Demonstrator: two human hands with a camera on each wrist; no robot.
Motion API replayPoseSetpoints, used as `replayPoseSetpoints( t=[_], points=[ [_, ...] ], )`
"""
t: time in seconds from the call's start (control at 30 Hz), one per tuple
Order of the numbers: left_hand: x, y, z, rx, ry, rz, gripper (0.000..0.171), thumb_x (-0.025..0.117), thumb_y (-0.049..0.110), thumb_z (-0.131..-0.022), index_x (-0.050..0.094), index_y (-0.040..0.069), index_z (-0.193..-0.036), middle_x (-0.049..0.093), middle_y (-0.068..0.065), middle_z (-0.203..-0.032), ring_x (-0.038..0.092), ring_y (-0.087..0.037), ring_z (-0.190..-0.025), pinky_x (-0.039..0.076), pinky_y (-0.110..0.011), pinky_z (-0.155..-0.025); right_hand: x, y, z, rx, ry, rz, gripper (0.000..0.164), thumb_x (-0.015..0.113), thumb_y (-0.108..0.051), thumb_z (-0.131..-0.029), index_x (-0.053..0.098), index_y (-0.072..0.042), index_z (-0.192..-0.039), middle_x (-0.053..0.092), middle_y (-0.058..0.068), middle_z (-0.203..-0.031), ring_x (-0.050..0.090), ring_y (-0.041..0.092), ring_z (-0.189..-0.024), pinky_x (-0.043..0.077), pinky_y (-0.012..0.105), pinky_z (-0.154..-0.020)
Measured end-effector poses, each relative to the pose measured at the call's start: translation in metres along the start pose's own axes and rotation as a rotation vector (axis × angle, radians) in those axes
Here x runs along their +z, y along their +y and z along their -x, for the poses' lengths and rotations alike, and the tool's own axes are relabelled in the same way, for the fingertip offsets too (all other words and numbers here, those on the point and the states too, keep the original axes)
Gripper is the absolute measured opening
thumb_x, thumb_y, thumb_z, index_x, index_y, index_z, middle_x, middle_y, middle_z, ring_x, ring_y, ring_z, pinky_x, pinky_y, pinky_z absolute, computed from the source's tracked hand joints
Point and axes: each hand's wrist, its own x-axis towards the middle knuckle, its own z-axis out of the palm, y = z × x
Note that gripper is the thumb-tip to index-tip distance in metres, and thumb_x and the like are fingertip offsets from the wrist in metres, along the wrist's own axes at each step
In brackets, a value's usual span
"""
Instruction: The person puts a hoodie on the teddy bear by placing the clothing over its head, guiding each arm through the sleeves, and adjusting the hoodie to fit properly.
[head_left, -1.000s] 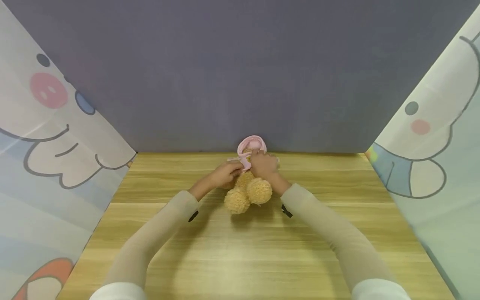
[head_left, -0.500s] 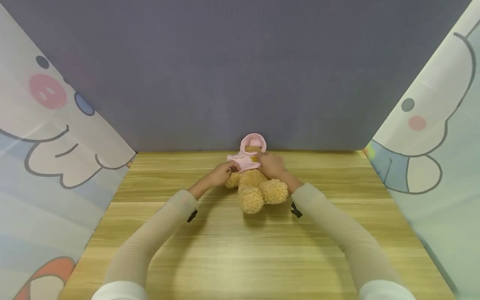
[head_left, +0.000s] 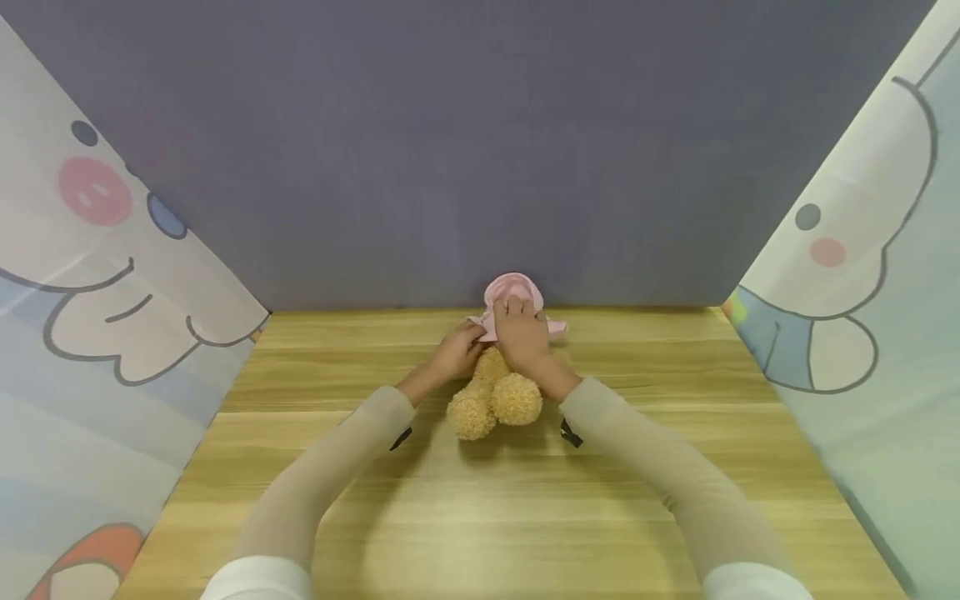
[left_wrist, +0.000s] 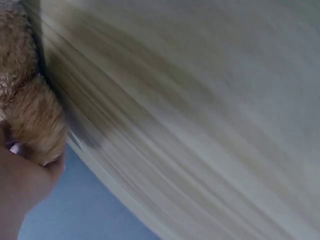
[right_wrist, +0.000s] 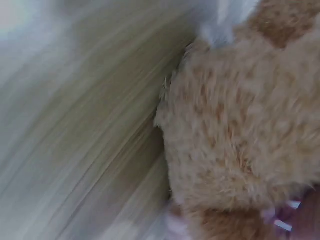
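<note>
While the left hand (head_left: 456, 353) grips the plush toy (head_left: 517, 400) on the counter (head_left: 465, 517) and the right hand (head_left: 522, 340) lies, fingers straight, across its pink top (head_left: 513, 286), an uneven tug could well bunch it.

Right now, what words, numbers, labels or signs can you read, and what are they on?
None: I can't read a single word, number, label or brand in any view.
Pink hoodie: no lettering shows; the right hand covers part of it.
Cartoon drawings: just pictures, no letters.
Black bits by the sleeves: too small to tell.
</note>
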Motion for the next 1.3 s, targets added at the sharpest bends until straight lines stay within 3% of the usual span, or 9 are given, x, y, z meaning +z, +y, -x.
replayPoseSetpoints(
  t=[0.13,0.3,0.4,0.57,0.7,0.8,0.97,1.13,1.3],
  points=[
    [-0.006,0.004,0.001,0.058,-0.045,0.036,0.005,0.064,0.005,-0.098,0.069,0.003,-0.097,0.069,-0.011,-0.094,0.063,-0.026,-0.088,0.053,-0.04,-0.08,0.013,0.001,-0.01,-0.02,0.12,0.065,0.02,0.063,-0.017,-0.099,0.059,-0.011,-0.117,0.058,0.011,-0.117,0.052,0.033,-0.111,0.046,0.052,-0.087],
    [-0.016,0.008,-0.002,-0.053,-0.191,0.193,0.009,0.061,0.013,-0.102,0.068,0.006,-0.098,0.064,-0.006,-0.087,0.056,-0.016,-0.077,0.048,-0.029,-0.069,0.024,0.017,-0.019,-0.047,0.212,0.021,0.022,0.07,-0.016,-0.092,0.064,-0.014,-0.114,0.064,0.006,-0.119,0.052,0.031,-0.121,0.047,0.056,-0.096],
    [-0.015,0.014,0.0,-0.07,-0.245,0.228,0.013,0.056,0.015,-0.105,0.064,0.007,-0.098,0.059,-0.003,-0.082,0.051,-0.012,-0.072,0.044,-0.026,-0.065,0.022,0.024,-0.011,-0.104,0.269,-0.012,0.017,0.073,-0.01,-0.088,0.064,-0.012,-0.102,0.065,0.005,-0.109,0.057,0.029,-0.109,0.052,0.053,-0.089],
    [-0.011,0.015,0.017,-0.034,-0.303,0.122,0.015,0.059,0.014,-0.104,0.061,0.01,-0.09,0.052,0.004,-0.072,0.047,-0.008,-0.064,0.041,-0.024,-0.06,0.006,0.018,0.016,-0.221,0.163,-0.222,0.029,0.082,-0.012,-0.081,0.062,-0.012,-0.102,0.061,0.007,-0.105,0.058,0.029,-0.101,0.053,0.049,-0.081],
    [-0.01,0.014,0.021,-0.036,-0.27,0.122,0.013,0.061,0.012,-0.102,0.061,0.009,-0.089,0.053,0.004,-0.071,0.047,-0.008,-0.063,0.041,-0.023,-0.058,-0.015,0.018,0.031,-0.107,0.047,-0.348,0.044,0.084,-0.011,-0.079,0.058,-0.008,-0.115,0.054,0.012,-0.112,0.053,0.033,-0.105,0.051,0.05,-0.076],
    [-0.011,0.013,0.016,-0.005,-0.249,0.116,0.013,0.06,0.013,-0.102,0.062,0.01,-0.09,0.055,0.003,-0.072,0.048,-0.008,-0.064,0.041,-0.022,-0.059,-0.023,0.023,0.036,-0.019,0.028,-0.362,0.04,0.079,-0.004,-0.079,0.056,-0.006,-0.112,0.051,0.015,-0.111,0.052,0.035,-0.099,0.05,0.047,-0.069],
    [-0.013,0.017,0.011,0.004,-0.277,0.177,0.012,0.064,0.015,-0.101,0.064,0.012,-0.09,0.054,0.005,-0.073,0.048,-0.007,-0.064,0.041,-0.022,-0.06,-0.012,0.029,0.038,0.034,0.06,-0.277,0.033,0.075,-0.014,-0.087,0.054,-0.013,-0.112,0.052,0.012,-0.111,0.062,0.032,-0.087,0.05,0.047,-0.064],
    [-0.013,0.029,0.007,0.049,-0.326,0.266,0.012,0.064,0.016,-0.101,0.065,0.012,-0.089,0.054,0.007,-0.075,0.047,-0.007,-0.067,0.04,-0.023,-0.065,0.003,0.031,0.026,0.118,0.105,-0.196,0.014,0.061,-0.01,-0.097,0.055,-0.016,-0.108,0.058,0.012,-0.101,0.065,0.034,-0.077,0.05,0.05,-0.061],
    [-0.011,0.034,0.005,-0.004,-0.307,0.15,0.022,0.06,0.012,-0.103,0.055,0.01,-0.081,0.049,0.005,-0.07,0.044,-0.008,-0.064,0.037,-0.023,-0.062,0.004,0.038,0.021,0.107,0.098,-0.187,0.009,0.054,-0.008,-0.101,0.058,-0.013,-0.107,0.065,0.012,-0.093,0.069,0.038,-0.08,0.053,0.054,-0.06]
  ],
)
